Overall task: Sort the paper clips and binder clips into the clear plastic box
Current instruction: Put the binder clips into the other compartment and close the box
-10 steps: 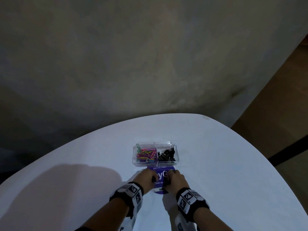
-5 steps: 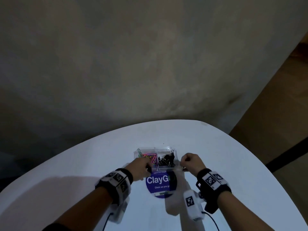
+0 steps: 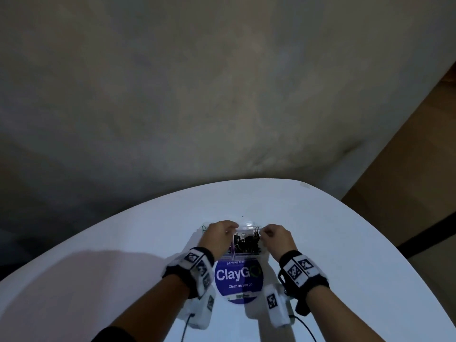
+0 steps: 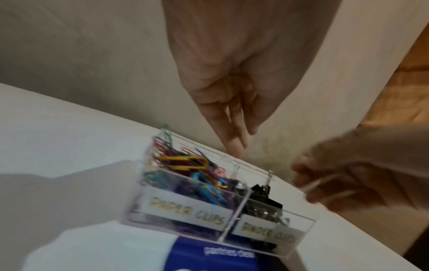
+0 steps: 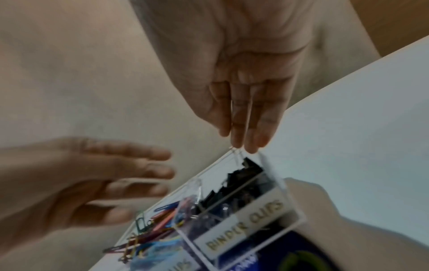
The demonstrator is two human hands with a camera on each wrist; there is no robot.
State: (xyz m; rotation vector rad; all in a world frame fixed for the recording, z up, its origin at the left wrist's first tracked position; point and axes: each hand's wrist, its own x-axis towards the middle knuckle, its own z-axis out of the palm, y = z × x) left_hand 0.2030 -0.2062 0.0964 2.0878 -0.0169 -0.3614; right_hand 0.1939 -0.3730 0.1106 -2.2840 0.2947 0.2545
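A clear two-part box (image 3: pixel 247 224) stands on the white table. Coloured paper clips (image 4: pixel 185 165) fill its left part, labelled PAPER CLIPS. Black binder clips (image 3: pixel 248 243) fill the right part, labelled BINDER CLIPS. My left hand (image 3: pixel 218 234) hovers over the paper clip side, fingers (image 4: pixel 234 148) straight and pointing down at the far rim, holding nothing. My right hand (image 3: pixel 275 238) is over the binder clip side. Its straight fingertips (image 5: pixel 241 143) touch the far rim beside a binder clip's wire handle. Its thumb is hidden.
A round blue sticker (image 3: pixel 238 277) reading ClayGo lies on the table (image 3: pixel 345 243) just in front of the box. One green paper clip (image 3: pixel 203 228) pokes over the box's far left corner. A plain wall rises behind the table's rounded far edge.
Both hands left the blue sticker and moved forward over the box, first to its sides, now above it by its far rim. The box has stayed put.
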